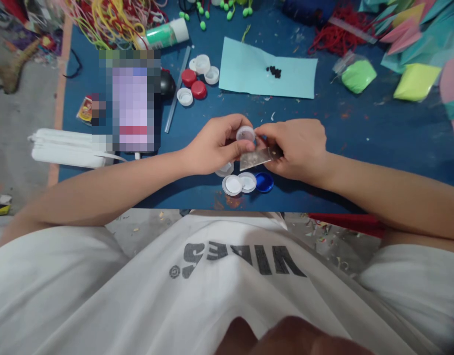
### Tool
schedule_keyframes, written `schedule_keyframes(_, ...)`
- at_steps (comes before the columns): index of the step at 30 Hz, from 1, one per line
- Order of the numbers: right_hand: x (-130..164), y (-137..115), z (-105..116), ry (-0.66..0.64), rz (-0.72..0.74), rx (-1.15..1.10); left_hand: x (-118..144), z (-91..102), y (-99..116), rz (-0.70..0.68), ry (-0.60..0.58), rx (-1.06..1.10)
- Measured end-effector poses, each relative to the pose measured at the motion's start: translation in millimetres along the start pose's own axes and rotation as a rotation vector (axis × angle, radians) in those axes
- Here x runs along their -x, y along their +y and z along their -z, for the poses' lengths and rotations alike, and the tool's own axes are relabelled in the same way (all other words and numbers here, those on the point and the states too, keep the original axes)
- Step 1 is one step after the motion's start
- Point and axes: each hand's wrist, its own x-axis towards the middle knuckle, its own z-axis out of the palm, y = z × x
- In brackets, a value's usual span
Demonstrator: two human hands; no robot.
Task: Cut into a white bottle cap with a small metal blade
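Observation:
My left hand (215, 145) pinches a small white bottle cap (245, 133) between thumb and fingers above the blue table (378, 143). My right hand (296, 148) meets it from the right and grips a flat metal blade (258, 158), its edge pointing toward the cap. Just below my hands lie two white caps (233, 185) (248, 181) and a blue cap (264, 182). Another white cap (225, 170) peeks out under my left hand.
Farther back lie a light blue paper sheet (267, 74) with tiny black beads (274, 72), red and white caps (197, 81), a clear stick (178, 88), a green glue bottle (167, 33), green clay in a bag (358, 75), coloured paper (415, 81) and white strips (67, 148).

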Motion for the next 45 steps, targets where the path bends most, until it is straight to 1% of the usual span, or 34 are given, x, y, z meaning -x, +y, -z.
schedule_keyframes(2,0.3,-5.1,2.1,-0.062,-0.061,0.030,1.5,-0.2,3.4,-0.018,-0.002,-0.094)
schedule_keyframes(5,-0.1,-8.4,5.4,-0.100,-0.086,0.063,4.2,-0.8,11.6,-0.042,-0.023,-0.230)
schedule_keyframes(7,-1.1,-7.8,7.1,-0.154,-0.097,0.059,5.9,-1.6,15.8,-0.057,-0.011,-0.317)
schedule_keyframes(9,-2.0,-5.8,7.7,-0.219,-0.107,0.025,7.0,-2.4,16.4,-0.080,0.012,-0.389)
schedule_keyframes(11,-2.7,-3.5,7.0,-0.252,-0.107,-0.019,6.7,-2.5,13.3,-0.123,0.016,-0.424)
schedule_keyframes(15,-4.4,0.4,3.7,-0.270,-0.113,-0.026,2.3,-0.1,2.9,-0.205,0.032,-0.407)
schedule_keyframes(17,-6.8,1.6,3.7,-0.239,-0.098,-0.009,0.1,1.0,0.5,-0.230,0.057,-0.378)
schedule_keyframes(20,-13.0,2.9,8.5,-0.198,-0.096,-0.002,0.3,-0.2,2.7,-0.215,0.077,-0.323)
schedule_keyframes(22,-17.1,3.9,14.0,-0.163,-0.126,-0.041,3.1,-3.1,6.2,-0.159,0.050,-0.249)
schedule_keyframes(24,-18.5,5.4,19.0,-0.095,-0.203,-0.138,6.3,-6.4,8.9,-0.108,0.019,-0.119)
schedule_keyframes(25,-17.9,6.3,20.5,-0.057,-0.241,-0.222,7.5,-7.8,9.7,-0.087,0.021,-0.050)
schedule_keyframes(27,-14.3,7.7,21.4,-0.045,-0.300,-0.431,8.3,-9.3,10.3,-0.068,0.062,0.058)
schedule_keyframes(29,-10.1,8.0,20.4,-0.119,-0.323,-0.600,7.3,-9.3,10.2,-0.063,0.115,0.108)
schedule_keyframes(31,-8.1,6.3,19.6,-0.215,-0.348,-0.683,5.6,-8.6,9.7,-0.043,0.154,0.133)
schedule_keyframes(35,-12.6,-0.4,21.3,-0.322,-0.431,-0.863,4.1,-7.7,6.7,0.024,0.189,0.213)
schedule_keyframes(39,-18.3,-3.9,21.6,-0.429,-0.447,-1.038,4.3,-7.8,2.1,0.038,0.145,0.316)
schedule_keyframes(45,-19.0,-6.1,17.6,-0.475,-0.544,-1.261,2.7,-7.8,0.7,0.040,0.056,0.385)
